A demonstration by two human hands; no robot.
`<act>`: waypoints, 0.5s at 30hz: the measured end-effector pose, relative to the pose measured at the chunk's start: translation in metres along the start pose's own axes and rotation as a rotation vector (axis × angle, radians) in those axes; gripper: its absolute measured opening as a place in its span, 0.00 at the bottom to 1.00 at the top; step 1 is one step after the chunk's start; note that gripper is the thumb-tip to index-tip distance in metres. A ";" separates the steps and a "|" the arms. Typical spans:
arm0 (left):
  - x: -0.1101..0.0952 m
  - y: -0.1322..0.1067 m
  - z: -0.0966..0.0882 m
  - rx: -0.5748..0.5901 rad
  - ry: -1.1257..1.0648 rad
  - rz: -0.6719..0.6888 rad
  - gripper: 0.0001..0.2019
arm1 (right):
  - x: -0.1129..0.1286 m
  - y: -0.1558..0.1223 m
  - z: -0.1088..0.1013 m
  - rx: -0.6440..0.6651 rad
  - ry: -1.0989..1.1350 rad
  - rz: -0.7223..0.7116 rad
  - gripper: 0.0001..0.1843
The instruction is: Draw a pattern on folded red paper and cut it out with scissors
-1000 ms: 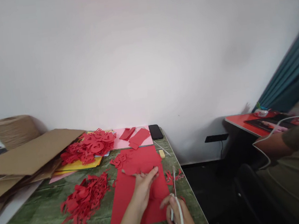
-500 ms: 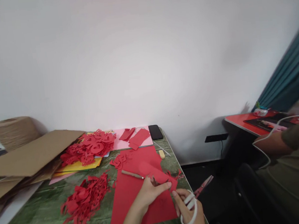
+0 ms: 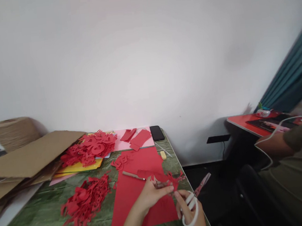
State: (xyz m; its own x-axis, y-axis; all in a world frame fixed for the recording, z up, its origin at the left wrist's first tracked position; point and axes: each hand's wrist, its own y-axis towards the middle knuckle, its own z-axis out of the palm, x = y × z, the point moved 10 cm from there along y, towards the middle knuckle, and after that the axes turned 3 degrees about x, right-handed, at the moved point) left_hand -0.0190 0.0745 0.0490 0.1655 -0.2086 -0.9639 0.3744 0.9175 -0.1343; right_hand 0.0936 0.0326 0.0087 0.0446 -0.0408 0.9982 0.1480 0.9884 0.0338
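While the right hand (image 3: 191,207) is gripping the scissors (image 3: 200,187), blades pointing past the bench's (image 3: 43,221) right edge, probably so its fingertips are helping too, the left hand (image 3: 152,194) is pinching some blurry red paper (image 3: 159,176) over the red sheet (image 3: 130,196) near that edge.

I counted two desks, a green desk (image 3: 38,222) and a red-topped desk (image 3: 239,121); two large heaps of red cut-outs, a far heap (image 3: 95,147) and a near heap (image 3: 87,198); one red sheet (image 3: 131,192), one handheld red paper (image 3: 157,176), one phone (image 3: 157,133), one yellow block (image 3: 163,155), one pen (image 3: 133,175), one twine spool (image 3: 14,132), one pair of scissors (image 3: 199,189) and two hands, the left hand (image 3: 156,193) and the right hand (image 3: 190,207).
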 end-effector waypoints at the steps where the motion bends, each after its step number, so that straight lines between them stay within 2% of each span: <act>1: -0.001 0.001 -0.004 -0.040 -0.003 0.002 0.13 | -0.002 -0.001 0.007 0.052 -0.020 0.021 0.23; 4: -0.008 0.001 -0.021 -0.203 -0.112 0.046 0.13 | -0.010 -0.012 0.030 0.174 -0.041 0.087 0.25; 6: -0.013 0.001 -0.029 -0.275 -0.238 0.108 0.12 | -0.014 -0.021 0.036 0.156 -0.027 0.130 0.25; 10: -0.016 0.000 -0.034 -0.306 -0.392 0.136 0.11 | -0.016 -0.031 0.044 0.190 -0.039 0.164 0.28; 15: -0.018 -0.002 -0.031 -0.297 -0.401 0.127 0.12 | -0.008 -0.030 0.046 0.250 -0.073 0.128 0.28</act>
State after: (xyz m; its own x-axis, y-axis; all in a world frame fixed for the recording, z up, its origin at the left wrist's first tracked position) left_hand -0.0511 0.0873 0.0595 0.5515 -0.1490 -0.8207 0.0631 0.9885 -0.1371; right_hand 0.0437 0.0097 0.0017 -0.0258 0.0886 0.9957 -0.1030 0.9905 -0.0908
